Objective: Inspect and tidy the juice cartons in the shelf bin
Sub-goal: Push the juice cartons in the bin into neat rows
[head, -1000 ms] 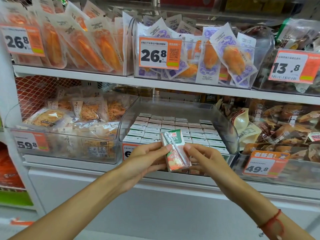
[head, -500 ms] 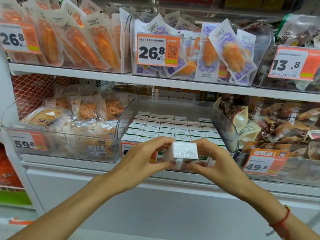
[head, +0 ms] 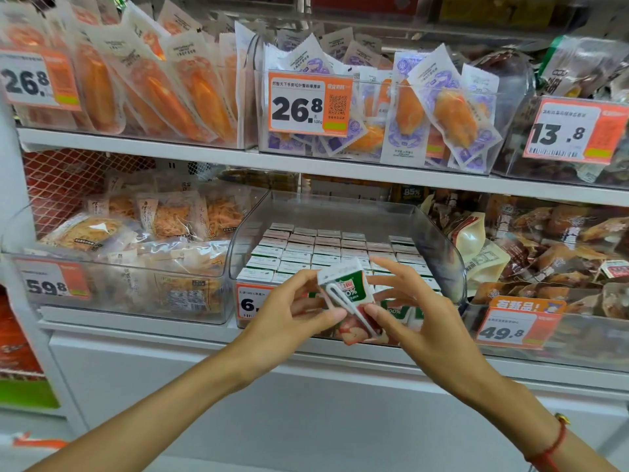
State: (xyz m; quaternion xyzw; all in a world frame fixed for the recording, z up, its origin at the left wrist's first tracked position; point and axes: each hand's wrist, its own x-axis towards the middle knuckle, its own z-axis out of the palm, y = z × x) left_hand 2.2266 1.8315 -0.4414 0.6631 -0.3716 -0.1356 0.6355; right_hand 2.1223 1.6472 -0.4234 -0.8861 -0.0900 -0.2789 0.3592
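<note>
The juice carton is up in front of me, out of the bin, tilted with its top leaning left. Its green and white face with the wrapped straw running slantwise across it is turned toward me, and the red fruit picture sits at its lower end. My left hand pinches it on the left edge, thumb low near the fruit picture and fingers curled up by the top corner. My right hand meets it from the other side: the thumb presses the lower right edge while the other fingers are fanned out and relaxed above, clear of the carton.

Just behind the carton stands the clear shelf bin, on the lower shelf. The other cartons fill it in tidy upright rows, white tops up, a few green fronts showing through the front wall. An orange price tag on the front of the bin is partly hidden by my left hand.

To the left sits a bin of shredded snack packs tagged 59.8, to the right a bin of brown packets tagged 49.8. On the upper shelf stand bins of orange snack pouches and purple-printed ones, tagged 26.8.
</note>
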